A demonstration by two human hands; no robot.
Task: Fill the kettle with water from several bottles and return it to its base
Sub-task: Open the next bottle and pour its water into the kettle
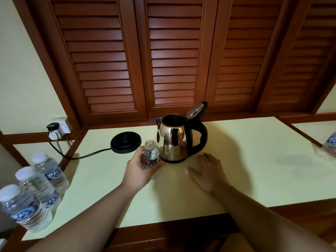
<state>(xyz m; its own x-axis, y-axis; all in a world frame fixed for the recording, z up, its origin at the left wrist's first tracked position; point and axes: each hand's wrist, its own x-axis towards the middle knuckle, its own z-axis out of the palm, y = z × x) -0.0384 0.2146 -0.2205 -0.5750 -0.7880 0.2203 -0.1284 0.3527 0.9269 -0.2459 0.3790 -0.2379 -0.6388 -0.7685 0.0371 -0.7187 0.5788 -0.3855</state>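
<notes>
The kettle stands upright on the table a little past its centre, off its base, which lies flat just beside it at 9 o'clock, the two apart. Its lid is tipped up and back toward 1 o'clock, the mouth is uncovered, the spout points toward 10 o'clock and the black handle faces 3 o'clock. Whether there is water inside cannot be told. At 7 o'clock from the kettle, just beside its foot, the left hand is wrapped around an uncapped bottle that stands upright, its bottom on or close to the table, with some water in it. At 5 o'clock from the kettle the right hand lies flat on the table, palm down, fingers spread and holding nothing, its fingertips near the kettle's foot but not touching it. A black cord runs from the base toward 9 o'clock to a wall socket with plugs in it. Three capped bottles stand in a cluster at the table's near left corner, around 8 o'clock. Another bottle shows partly at the frame's right edge, at 3 o'clock, on a neighbouring surface. Brown louvred shutters fill the wall behind the table at 12 o'clock.
</notes>
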